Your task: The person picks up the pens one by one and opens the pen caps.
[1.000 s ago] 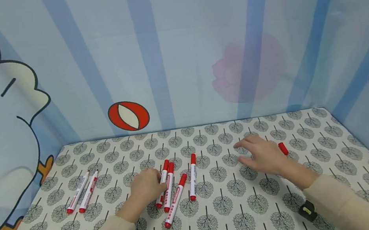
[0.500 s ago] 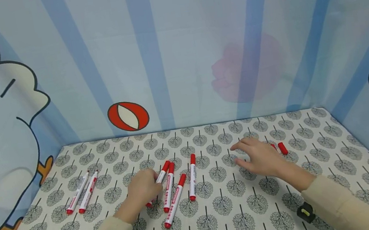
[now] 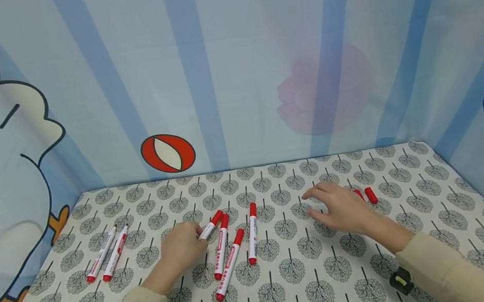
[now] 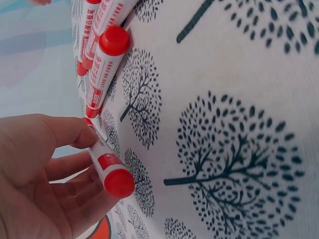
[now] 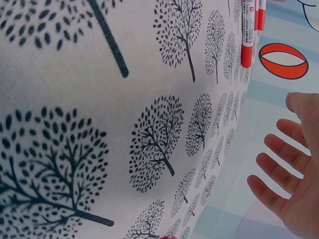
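Observation:
My left hand (image 3: 181, 247) pinches a capped red whiteboard marker (image 4: 107, 162) between thumb and fingers. That marker slants to the upper right in the head view, its red cap (image 3: 217, 217) beside the cap of a neighbouring marker (image 3: 221, 245). Another capped marker (image 3: 230, 265) lies against this neighbour, and one more marker (image 3: 252, 235) rests just to the right. My right hand (image 3: 339, 210) is over the cloth with fingers spread and relaxed, holding nothing. Two loose red caps (image 3: 371, 195) lie behind its wrist, one partly hidden by the hand.
At the left of the table lie two uncapped markers (image 3: 115, 254), side by side with tips pointing away. A tree-patterned cloth (image 3: 300, 288) covers the table. A printed curtain (image 3: 243, 67) rises along its back edge.
My left hand has drawn one marker leftward out of the cluster and turned it to a steeper slant. The right hand shifted slightly left, uncovering part of a second red cap.

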Tool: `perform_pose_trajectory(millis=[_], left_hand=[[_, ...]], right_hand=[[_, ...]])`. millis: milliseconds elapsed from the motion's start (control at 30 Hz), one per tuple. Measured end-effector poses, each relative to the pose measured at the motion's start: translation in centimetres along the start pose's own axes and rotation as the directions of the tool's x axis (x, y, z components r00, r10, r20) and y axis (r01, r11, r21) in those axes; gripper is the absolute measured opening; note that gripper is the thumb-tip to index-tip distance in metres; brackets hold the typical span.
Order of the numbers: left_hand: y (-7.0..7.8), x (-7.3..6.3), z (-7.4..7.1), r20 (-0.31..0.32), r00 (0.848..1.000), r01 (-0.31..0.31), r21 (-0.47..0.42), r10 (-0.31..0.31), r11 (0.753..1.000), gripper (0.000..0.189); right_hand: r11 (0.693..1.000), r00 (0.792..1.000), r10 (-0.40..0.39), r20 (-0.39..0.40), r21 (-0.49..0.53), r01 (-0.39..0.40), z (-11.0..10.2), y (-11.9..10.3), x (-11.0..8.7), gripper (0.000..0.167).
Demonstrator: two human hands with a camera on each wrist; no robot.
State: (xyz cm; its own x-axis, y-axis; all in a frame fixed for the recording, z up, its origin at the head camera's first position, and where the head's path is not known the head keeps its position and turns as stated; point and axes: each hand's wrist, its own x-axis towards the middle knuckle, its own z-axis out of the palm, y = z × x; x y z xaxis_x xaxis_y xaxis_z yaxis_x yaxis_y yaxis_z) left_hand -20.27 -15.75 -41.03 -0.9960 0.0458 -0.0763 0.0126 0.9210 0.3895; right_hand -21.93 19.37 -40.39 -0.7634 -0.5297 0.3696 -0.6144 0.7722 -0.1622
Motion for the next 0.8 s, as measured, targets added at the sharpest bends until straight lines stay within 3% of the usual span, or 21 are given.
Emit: perform_pose_trajectory(millis=[200, 800], left_hand=[[0.0, 0.0, -0.7, -0.013, 1.000, -0.015, 0.060, 0.016, 0.998, 0.017], [1.2, 0.0, -2.1, -0.100, 0.987, -0.116, 0.081, 0.123, 0.990, 0.018]], right_hand=[[1.000, 1.000, -0.010, -0.011, 0.000, 0.010, 0.1, 0.0, 0.0, 0.030], [1.000, 1.000, -0.010, -0.029, 0.003, 0.011, 0.0, -0.3, 0.3, 0.033]])
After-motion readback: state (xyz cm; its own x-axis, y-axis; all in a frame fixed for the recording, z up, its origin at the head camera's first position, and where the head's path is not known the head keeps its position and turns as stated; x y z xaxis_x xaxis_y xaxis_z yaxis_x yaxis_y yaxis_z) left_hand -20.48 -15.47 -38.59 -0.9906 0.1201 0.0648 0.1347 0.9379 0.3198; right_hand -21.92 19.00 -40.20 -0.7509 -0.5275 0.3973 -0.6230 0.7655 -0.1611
